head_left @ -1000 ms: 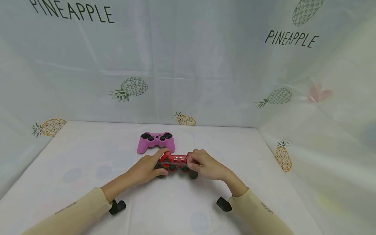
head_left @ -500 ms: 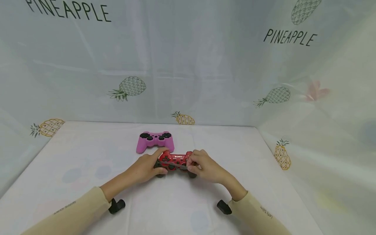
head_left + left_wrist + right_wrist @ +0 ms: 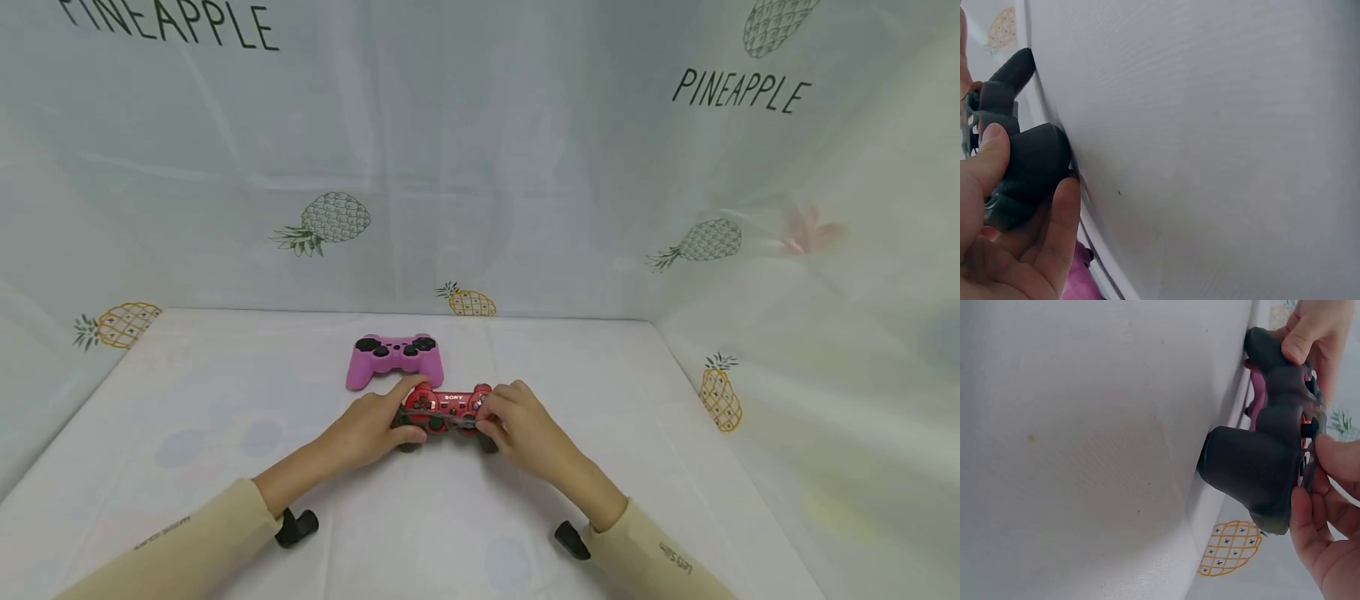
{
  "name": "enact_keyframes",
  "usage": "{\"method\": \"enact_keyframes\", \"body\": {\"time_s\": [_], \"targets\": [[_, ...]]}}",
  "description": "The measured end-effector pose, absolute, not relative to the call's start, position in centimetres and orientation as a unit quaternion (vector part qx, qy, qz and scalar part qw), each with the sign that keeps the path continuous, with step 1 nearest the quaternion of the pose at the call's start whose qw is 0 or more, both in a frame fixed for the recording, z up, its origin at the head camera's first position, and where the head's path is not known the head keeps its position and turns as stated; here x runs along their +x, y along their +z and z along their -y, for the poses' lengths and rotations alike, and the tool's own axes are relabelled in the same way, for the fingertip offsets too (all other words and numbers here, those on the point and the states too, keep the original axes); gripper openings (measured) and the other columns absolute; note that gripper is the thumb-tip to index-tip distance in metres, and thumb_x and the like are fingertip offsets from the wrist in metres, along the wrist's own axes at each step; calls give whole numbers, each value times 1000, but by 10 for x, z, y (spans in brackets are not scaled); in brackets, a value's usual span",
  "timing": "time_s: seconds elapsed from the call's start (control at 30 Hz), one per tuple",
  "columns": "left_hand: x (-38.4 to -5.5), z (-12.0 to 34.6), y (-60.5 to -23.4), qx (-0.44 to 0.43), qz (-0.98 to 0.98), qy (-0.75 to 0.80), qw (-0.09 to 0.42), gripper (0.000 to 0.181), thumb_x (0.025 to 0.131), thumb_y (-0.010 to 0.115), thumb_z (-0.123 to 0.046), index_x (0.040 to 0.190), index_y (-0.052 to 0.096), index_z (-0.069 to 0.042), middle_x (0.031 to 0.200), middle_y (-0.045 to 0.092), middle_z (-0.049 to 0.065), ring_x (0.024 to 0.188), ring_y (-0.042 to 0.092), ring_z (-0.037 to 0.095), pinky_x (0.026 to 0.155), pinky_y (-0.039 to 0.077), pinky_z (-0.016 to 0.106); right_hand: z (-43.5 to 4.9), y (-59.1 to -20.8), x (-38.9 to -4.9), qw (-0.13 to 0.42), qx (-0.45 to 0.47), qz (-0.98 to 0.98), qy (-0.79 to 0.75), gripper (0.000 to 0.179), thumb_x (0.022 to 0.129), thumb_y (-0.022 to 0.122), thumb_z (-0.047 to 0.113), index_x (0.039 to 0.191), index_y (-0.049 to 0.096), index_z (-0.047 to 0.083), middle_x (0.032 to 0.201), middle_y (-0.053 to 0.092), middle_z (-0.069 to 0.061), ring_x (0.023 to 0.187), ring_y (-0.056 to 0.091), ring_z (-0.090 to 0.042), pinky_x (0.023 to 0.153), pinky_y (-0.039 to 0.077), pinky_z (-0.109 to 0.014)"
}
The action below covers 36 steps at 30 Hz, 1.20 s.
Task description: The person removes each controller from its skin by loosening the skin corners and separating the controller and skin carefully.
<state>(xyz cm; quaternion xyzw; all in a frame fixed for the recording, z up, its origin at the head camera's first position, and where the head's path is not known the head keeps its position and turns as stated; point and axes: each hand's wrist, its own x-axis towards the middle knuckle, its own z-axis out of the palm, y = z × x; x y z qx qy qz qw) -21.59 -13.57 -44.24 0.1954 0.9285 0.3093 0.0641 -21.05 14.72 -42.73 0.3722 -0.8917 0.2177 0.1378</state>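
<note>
A red game controller [image 3: 452,398] sits partly inside a black flexible cover [image 3: 1247,462] that wraps its handles and underside. My left hand [image 3: 367,429] grips the controller's left end, thumb on the near side of the covered handle and fingers round the far side. With thumb and fingers, my right hand [image 3: 528,429] pinches the cover's rim at the right end. That rim stretches as a thin dark band across the controller's face, over the buttons and sticks. In the right wrist view, red shows through the gap below the band.
A pink game controller [image 3: 395,354] lies just behind the left hand, near the back of the white-covered table [image 3: 420,533]. Behind the table hangs a pale curtain [image 3: 525,167] printed with pineapples. Black wrist devices [image 3: 296,527] hang below both sleeves.
My right hand has turned slightly at the wrist, its forearm now slanting more steeply, while the pinch on the cover's rim stays. The left hand keeps its hold; the pink controller stays put.
</note>
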Motion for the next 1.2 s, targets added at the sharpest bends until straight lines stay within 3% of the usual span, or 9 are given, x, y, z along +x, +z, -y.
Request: {"method": "enact_keyframes", "body": {"time_s": [0.17, 0.53, 0.8, 1.03, 1.2], "targets": [[-216, 136, -441, 201, -928, 306, 67, 82, 93, 82, -38, 161, 39, -21, 73, 61, 2, 71, 53, 19, 67, 44, 37, -148, -426, -210, 124, 385, 890, 211, 16, 93, 82, 7, 85, 72, 16, 90, 63, 7, 90, 51, -16, 82, 48, -32], [-217, 137, -439, 196, -927, 311, 77, 81, 92, 83, -40, 159, 40, -24, 91, 72, 11, 76, 56, 21, 71, 47, 39, -150, -426, -209, 89, 390, 891, 216, 17, 91, 85, 9, 83, 74, 18, 91, 59, 10, 93, 48, -14, 84, 47, -31], [-217, 137, -436, 195, -928, 308, 78, 81, 92, 83, -40, 159, 41, -23, 91, 72, 11, 77, 57, 21, 71, 49, 40, -148, -429, -210, 124, 423, 876, 197, 22, 88, 85, 2, 80, 70, 17, 86, 62, 8, 92, 52, -15, 85, 48, -30], [-218, 136, -435, 198, -927, 308, 80, 81, 93, 83, -38, 160, 40, -23, 73, 63, 2, 72, 54, 20, 68, 46, 38, -148, -427, -207, 124, 428, 877, 181, 24, 87, 86, 0, 80, 70, 16, 86, 64, 7, 96, 55, -17, 85, 51, -28], [-219, 137, -436, 196, -927, 309, 82, 83, 91, 85, -37, 160, 40, -22, 79, 66, 4, 73, 55, 20, 69, 47, 38, -144, -431, -207, 139, 395, 887, 194, 22, 89, 86, 5, 79, 69, 17, 86, 66, 8, 91, 54, -16, 83, 50, -30]]}}
